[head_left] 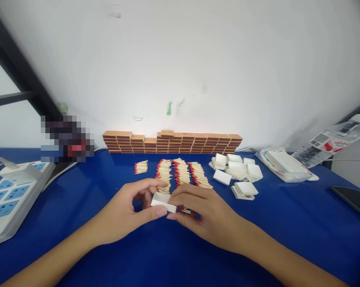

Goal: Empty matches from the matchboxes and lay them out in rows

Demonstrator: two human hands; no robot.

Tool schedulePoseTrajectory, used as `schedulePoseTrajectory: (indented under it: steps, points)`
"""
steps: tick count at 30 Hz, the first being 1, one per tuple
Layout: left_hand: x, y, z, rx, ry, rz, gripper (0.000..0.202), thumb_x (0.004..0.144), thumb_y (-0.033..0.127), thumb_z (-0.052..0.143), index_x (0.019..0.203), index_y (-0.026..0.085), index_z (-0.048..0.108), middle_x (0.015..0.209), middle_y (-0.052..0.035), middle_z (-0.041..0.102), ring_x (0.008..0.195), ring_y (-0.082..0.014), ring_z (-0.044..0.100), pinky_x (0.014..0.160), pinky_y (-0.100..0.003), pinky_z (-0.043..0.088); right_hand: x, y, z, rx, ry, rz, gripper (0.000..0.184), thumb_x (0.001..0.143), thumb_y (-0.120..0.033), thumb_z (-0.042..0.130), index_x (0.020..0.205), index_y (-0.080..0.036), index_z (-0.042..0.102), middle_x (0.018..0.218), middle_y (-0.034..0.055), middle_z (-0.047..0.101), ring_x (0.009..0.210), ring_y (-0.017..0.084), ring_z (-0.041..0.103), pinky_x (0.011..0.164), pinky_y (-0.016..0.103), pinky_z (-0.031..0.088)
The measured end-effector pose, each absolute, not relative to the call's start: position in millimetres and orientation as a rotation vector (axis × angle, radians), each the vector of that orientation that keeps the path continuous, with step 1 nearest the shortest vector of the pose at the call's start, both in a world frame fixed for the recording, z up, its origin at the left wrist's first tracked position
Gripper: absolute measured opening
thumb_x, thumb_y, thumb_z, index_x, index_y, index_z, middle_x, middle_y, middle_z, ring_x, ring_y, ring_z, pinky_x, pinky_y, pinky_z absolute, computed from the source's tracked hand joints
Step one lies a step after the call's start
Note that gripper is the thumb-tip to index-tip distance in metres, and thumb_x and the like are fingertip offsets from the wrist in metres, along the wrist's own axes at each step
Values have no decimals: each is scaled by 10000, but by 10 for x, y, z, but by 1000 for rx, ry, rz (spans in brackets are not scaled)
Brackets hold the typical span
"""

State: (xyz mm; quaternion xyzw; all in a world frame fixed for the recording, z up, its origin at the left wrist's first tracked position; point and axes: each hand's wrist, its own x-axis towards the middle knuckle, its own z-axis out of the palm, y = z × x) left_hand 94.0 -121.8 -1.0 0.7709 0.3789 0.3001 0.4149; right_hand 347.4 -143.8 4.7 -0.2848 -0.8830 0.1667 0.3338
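A small white matchbox tray [163, 203] is held low over the table, its hollow side up. My left hand [128, 211] is closed on its left part, with the thumb along the near wall. At the tray's right end, my right hand [208, 211] has its fingertips over the rim and its thumb just below the near wall. A few matches [185, 210] show beneath the right hand; whether they are held or lie on the table, I cannot tell. Just beyond the hands lie rows of red-headed matches [182, 171], partly hidden by my fingers, and a smaller pile [141, 167] to the left.
Stacked matchboxes [174, 143] line the wall. Several white trays [235, 167] lie in a heap at right, near a plastic-wrapped pack [283, 163], a clear plastic bag [326, 143] and a dark phone [351, 201]. A power strip [11, 195] sits on the left of the blue table [87, 255].
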Motion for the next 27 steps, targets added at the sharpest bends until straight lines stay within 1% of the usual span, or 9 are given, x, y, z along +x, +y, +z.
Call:
schedulePoseTrajectory:
  steps: [3,5,7,9,11,16,19,23,27]
  points:
    - [881,-1205,-37,2184,996,866,491,972,440,748,1422,275,644,1006,-19,730,775,-147,678,752,-293,604,3785,-1411,244,-915,-2521,339,223,1109,-339,560,1016,-224,727,978,73,747,838,216,699,721,353,533]
    - [809,-1164,-48,2375,1075,892,474,998,425,712,1441,282,624,1033,-19,736,789,-147,684,742,-282,598,4156,-1381,369,-1297,-2523,366,304,1082,-428,595,864,-236,686,816,33,712,703,197,654,636,339,480]
    - [723,-1100,-66,2570,1132,885,431,1033,410,657,1440,271,629,1009,-21,744,818,-163,702,727,-284,589,4580,-1326,432,-1657,-2429,399,425,1051,-528,605,735,-246,629,677,30,653,595,194,590,543,345,408]
    - [644,-1027,-97,2714,1157,874,391,1061,392,608,1423,246,646,974,-27,752,830,-177,718,722,-293,580,4945,-1258,422,-1874,-2359,385,477,1055,-497,579,646,-252,569,606,55,607,539,199,524,520,378,350]
    - [585,-961,-133,2769,1193,842,364,1075,377,581,1397,229,665,948,-28,756,817,-179,726,720,-299,575,5177,-1199,365,-1924,-2301,461,471,1032,-451,610,607,-255,555,593,89,604,539,217,529,522,398,346]
    - [519,-869,-156,2740,1264,767,309,1077,365,554,1281,218,735,870,-20,744,743,-166,703,693,-302,556,5280,-1157,256,-1900,-2207,716,279,936,-434,696,704,-283,727,684,116,703,605,295,674,543,412,460]
    - [481,-808,-89,2728,1290,775,313,1072,390,546,1225,220,760,883,-35,754,744,-167,698,683,-297,551,5234,-1151,264,-1974,-2153,737,247,907,-489,704,801,-282,788,754,126,750,535,282,672,546,428,490]
    - [430,-580,78,2799,1300,819,277,1045,377,569,1171,220,758,1035,-79,776,950,-227,723,849,-371,590,5186,-1109,248,-2000,-2140,576,311,862,-557,716,881,-254,781,727,89,731,587,274,670,554,387,482]
    - [502,-121,297,2926,1394,781,345,1003,405,639,1255,186,730,1224,-143,745,1204,-318,651,1046,-490,528,5189,-1091,151,-1900,-2203,638,189,836,-446,782,814,-260,753,747,100,720,656,259,649,577,370,448]
